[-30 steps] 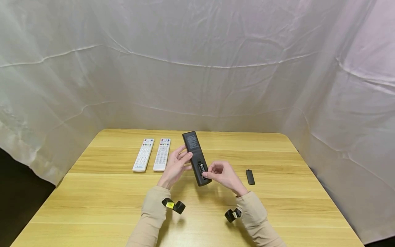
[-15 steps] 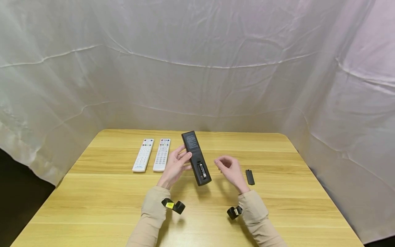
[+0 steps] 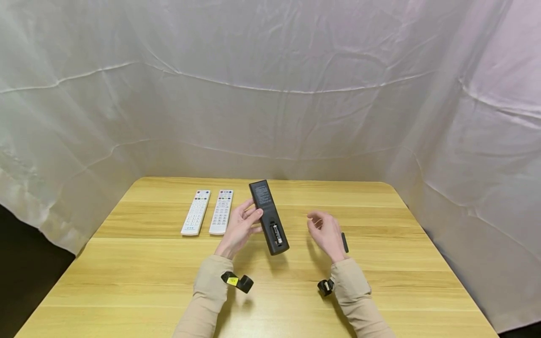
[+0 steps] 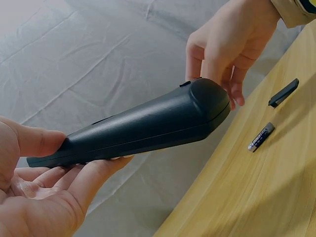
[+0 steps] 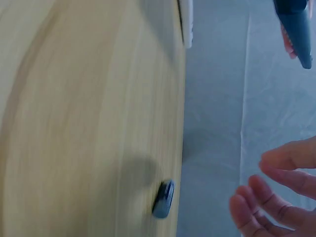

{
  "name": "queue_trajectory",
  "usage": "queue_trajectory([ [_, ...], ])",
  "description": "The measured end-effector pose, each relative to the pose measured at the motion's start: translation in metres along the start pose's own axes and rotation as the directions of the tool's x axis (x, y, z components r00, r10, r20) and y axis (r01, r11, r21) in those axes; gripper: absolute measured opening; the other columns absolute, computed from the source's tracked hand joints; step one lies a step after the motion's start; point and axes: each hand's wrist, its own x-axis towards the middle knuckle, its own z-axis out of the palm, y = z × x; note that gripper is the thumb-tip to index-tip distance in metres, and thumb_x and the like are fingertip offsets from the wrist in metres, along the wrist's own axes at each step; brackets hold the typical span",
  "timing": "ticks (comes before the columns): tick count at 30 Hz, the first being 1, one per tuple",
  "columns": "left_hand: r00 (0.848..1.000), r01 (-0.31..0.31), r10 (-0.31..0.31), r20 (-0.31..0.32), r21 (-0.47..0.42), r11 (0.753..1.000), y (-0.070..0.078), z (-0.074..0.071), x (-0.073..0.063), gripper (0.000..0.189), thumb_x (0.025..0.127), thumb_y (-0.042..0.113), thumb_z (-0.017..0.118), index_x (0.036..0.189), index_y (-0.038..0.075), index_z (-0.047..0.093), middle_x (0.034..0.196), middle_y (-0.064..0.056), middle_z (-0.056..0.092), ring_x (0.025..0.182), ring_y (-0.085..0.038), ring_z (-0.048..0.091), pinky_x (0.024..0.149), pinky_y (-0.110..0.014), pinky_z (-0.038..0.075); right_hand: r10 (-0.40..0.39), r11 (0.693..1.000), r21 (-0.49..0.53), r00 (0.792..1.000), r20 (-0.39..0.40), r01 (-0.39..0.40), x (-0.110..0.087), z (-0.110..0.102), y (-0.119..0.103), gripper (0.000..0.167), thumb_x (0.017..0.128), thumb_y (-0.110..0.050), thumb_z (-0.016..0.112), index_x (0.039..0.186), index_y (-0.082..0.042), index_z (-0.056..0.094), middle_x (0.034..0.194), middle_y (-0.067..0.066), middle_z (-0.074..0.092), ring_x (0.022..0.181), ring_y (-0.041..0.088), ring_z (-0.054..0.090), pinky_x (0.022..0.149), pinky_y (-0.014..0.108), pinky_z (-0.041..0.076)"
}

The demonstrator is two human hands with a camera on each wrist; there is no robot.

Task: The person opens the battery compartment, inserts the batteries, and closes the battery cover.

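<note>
My left hand (image 3: 242,227) grips a black remote control (image 3: 263,199) by its side, its back turned up and the battery compartment uncovered. A battery (image 3: 276,234) shows inside that compartment. To the right of the remote hovers my right hand (image 3: 327,237), fingers loosely bent and holding nothing. On the table, a loose battery (image 4: 260,137) lies near the black battery cover (image 4: 284,93) in the left wrist view. From the head, the right hand hides the loose battery and part of the cover. The right wrist view has the loose battery (image 5: 164,199) below the hand.
Two white remote controls, one (image 3: 196,212) farther left and one (image 3: 221,212) beside the left hand, lie face up on the wooden table (image 3: 148,281). Pale cloth (image 3: 270,117) hangs around the table's back and sides.
My right hand has let go of the battery in the compartment and moved right, now overlapping the battery cover from the head. The left hand and black remote have barely moved.
</note>
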Motion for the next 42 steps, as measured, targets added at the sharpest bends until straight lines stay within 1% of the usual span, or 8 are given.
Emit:
queue_trajectory([
  [6,1.000,0.004,-0.004,0.006,0.014,1.000,0.000,0.000,0.000,0.053,0.104,0.002,0.047,0.155,-0.001,0.030,0.144,-0.035,0.050,0.094,-0.007,0.072,0.075,-0.024,0.064,-0.053,0.984,-0.169,0.997,0.048,0.060,-0.003,-0.001,0.004,0.026,0.086,-0.002,0.069,0.111,0.003,0.072,0.105,0.023,0.070,0.091,0.036,0.068,0.079,0.050,0.058],
  [10,1.000,0.006,-0.006,0.005,0.014,1.000,0.000,0.000,0.000,0.053,0.104,0.002,0.047,0.155,-0.001,0.030,0.144,-0.035,0.050,0.093,-0.007,0.072,0.074,-0.023,0.064,-0.031,0.972,-0.230,0.995,0.097,0.053,-0.004,-0.001,0.006,0.030,0.089,-0.002,0.070,0.118,0.003,0.069,0.115,0.025,0.067,0.101,0.039,0.065,0.085,0.055,0.057],
  [13,1.000,0.010,-0.010,0.005,0.012,1.000,0.000,0.000,-0.001,0.054,0.104,0.002,0.047,0.155,-0.001,0.030,0.144,-0.035,0.051,0.093,-0.008,0.072,0.074,-0.023,0.064,-0.012,0.965,-0.259,0.992,0.126,0.045,-0.004,0.000,0.008,0.032,0.089,-0.005,0.072,0.120,0.002,0.069,0.117,0.025,0.066,0.102,0.040,0.065,0.087,0.055,0.057],
  [16,1.000,0.013,-0.013,0.005,0.004,1.000,0.001,0.000,-0.001,0.054,0.104,0.002,0.046,0.155,0.000,0.029,0.144,-0.035,0.050,0.093,-0.008,0.073,0.075,-0.023,0.064,-0.005,0.955,-0.292,0.988,0.153,0.050,-0.004,0.001,0.010,0.033,0.090,-0.007,0.072,0.121,0.002,0.069,0.114,0.024,0.066,0.096,0.036,0.065,0.084,0.054,0.058],
  [21,1.000,0.013,-0.013,0.006,0.003,1.000,0.001,-0.001,-0.001,0.055,0.104,0.002,0.047,0.156,-0.001,0.029,0.145,-0.035,0.049,0.092,-0.008,0.073,0.076,-0.023,0.064,0.042,0.947,-0.320,0.978,0.203,0.026,-0.005,0.002,0.012,0.036,0.092,-0.007,0.070,0.127,0.000,0.067,0.108,0.021,0.063,0.079,0.025,0.058,0.068,0.041,0.056],
  [29,1.000,0.008,-0.008,0.015,0.007,1.000,0.001,-0.001,-0.001,0.055,0.104,0.002,0.047,0.156,-0.001,0.029,0.145,-0.035,0.049,0.095,-0.009,0.072,0.078,-0.025,0.065,0.093,0.944,-0.329,0.954,0.286,0.007,-0.004,0.001,0.014,0.043,0.089,-0.002,0.070,0.131,-0.002,0.065,0.110,0.022,0.059,0.075,0.024,0.053,0.061,0.034,0.050],
  [36,1.000,0.015,-0.015,0.003,0.012,1.000,0.001,0.000,-0.001,0.056,0.104,0.003,0.048,0.156,-0.001,0.028,0.145,-0.035,0.048,0.093,-0.008,0.072,0.073,-0.022,0.064,0.101,0.932,-0.361,0.932,0.349,0.034,-0.005,0.001,0.017,0.044,0.090,-0.002,0.069,0.134,-0.004,0.064,0.114,0.023,0.061,0.093,0.031,0.058,0.081,0.050,0.055],
  [42,1.000,0.009,-0.010,0.011,0.016,1.000,0.001,0.000,-0.001,0.055,0.104,0.003,0.048,0.156,-0.001,0.029,0.145,-0.035,0.049,0.093,-0.008,0.072,0.072,-0.022,0.064,0.083,0.931,-0.361,0.930,0.358,0.055,-0.006,0.001,0.018,0.044,0.090,-0.001,0.068,0.134,-0.004,0.064,0.111,0.021,0.064,0.097,0.031,0.058,0.085,0.053,0.055],
])
